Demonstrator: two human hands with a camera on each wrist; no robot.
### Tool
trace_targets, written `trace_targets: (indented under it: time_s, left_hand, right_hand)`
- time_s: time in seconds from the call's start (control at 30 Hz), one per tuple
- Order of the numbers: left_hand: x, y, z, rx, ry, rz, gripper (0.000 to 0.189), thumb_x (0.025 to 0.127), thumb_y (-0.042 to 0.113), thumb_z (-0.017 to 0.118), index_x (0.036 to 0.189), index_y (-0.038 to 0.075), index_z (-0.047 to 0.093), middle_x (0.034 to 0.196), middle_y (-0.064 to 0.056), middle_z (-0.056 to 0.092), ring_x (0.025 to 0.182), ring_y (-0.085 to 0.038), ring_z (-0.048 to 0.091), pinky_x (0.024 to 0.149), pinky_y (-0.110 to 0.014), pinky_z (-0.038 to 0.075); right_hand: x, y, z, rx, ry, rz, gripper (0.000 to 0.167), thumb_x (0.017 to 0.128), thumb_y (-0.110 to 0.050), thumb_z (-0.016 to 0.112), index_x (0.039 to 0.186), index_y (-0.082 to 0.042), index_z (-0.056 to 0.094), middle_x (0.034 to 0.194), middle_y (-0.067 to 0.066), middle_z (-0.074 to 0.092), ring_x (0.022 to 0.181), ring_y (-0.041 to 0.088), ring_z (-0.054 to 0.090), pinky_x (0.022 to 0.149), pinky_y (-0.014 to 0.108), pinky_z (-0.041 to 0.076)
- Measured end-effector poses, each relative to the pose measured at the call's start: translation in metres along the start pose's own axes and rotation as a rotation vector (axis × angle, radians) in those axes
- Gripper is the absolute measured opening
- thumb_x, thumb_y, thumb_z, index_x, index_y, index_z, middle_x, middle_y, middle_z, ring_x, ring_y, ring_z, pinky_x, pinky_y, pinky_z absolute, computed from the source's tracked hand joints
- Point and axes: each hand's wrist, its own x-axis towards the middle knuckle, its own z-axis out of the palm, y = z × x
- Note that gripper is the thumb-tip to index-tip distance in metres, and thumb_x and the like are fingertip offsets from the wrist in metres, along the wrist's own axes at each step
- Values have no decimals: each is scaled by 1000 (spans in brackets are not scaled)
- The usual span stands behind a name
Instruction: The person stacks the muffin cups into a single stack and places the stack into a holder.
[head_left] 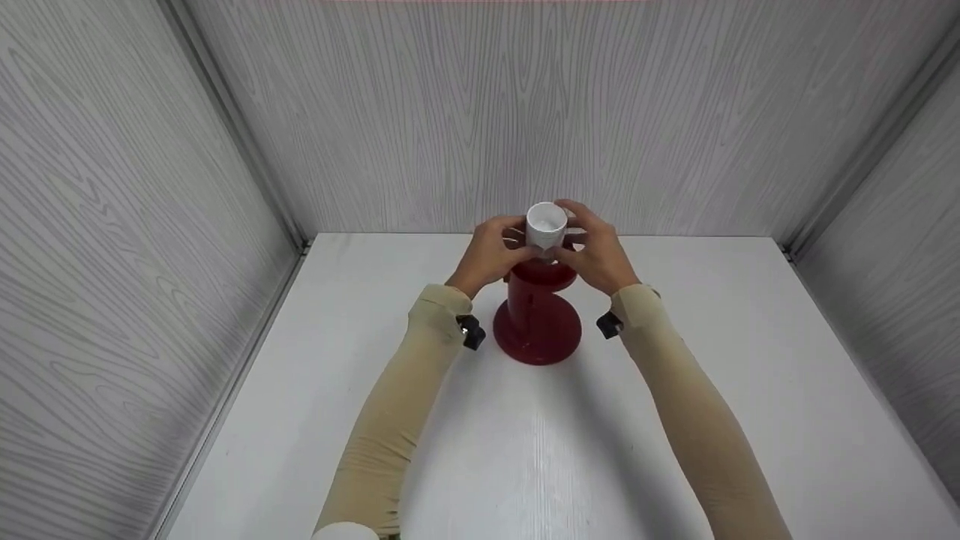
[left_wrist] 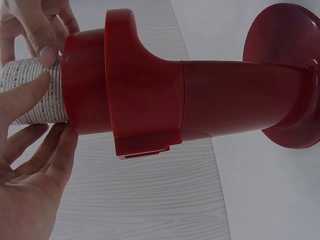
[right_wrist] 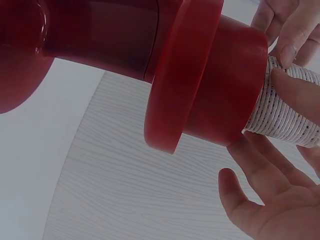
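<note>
A stack of nested white paper cups [head_left: 546,234] stands upright, open mouth up, at the top of a red stand [head_left: 538,330] with a round base. My left hand [head_left: 487,255] grips the stack from the left, its thumb across the front. From the right, my right hand [head_left: 600,253] holds the same stack, thumb near the other thumb. In the left wrist view, the closely packed rims of the cups [left_wrist: 42,107] meet a red collar [left_wrist: 87,82], fingertips right at its edge. The right wrist view shows the collar [right_wrist: 227,85] hiding the stack's lower end.
The stand is on a white table [head_left: 315,420], towards its back. Pale wood-grain panels [head_left: 480,112] rise behind and at both sides. A small black camera [head_left: 471,331] sits on the left wrist, another camera [head_left: 610,325] on the right.
</note>
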Motion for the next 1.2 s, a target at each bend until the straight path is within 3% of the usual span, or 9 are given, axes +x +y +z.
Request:
trace_targets:
  time_s: [0.63, 0.97, 1.2]
  left_hand:
    - [-5, -1, -5, 111, -1, 7, 42, 92, 17, 78, 132, 8, 68, 125, -10, 69, 114, -21, 67, 98, -34, 59]
    - [-6, -4, -7, 164, -54, -19, 43, 94, 26, 76, 132, 8, 67, 129, -13, 62, 119, -25, 63, 98, -37, 58]
    - [-7, -4, -8, 126, -59, -15, 42, 96, 28, 74, 133, 10, 66, 129, -11, 62, 118, -23, 63, 97, -37, 58]
  right_hand:
    - [0, -6, 10, -84, -3, -7, 68, 93, -6, 75, 152, -22, 45, 143, 21, 62, 123, 39, 68, 103, 52, 57]
    - [-1, -8, 11, -97, -27, 40, 67, 95, -10, 74, 153, -20, 44, 141, 22, 62, 125, 38, 67, 105, 52, 56]
    - [2, -14, 9, -125, -49, 55, 69, 94, -10, 75, 154, -18, 43, 142, 23, 63, 129, 37, 64, 106, 52, 55]
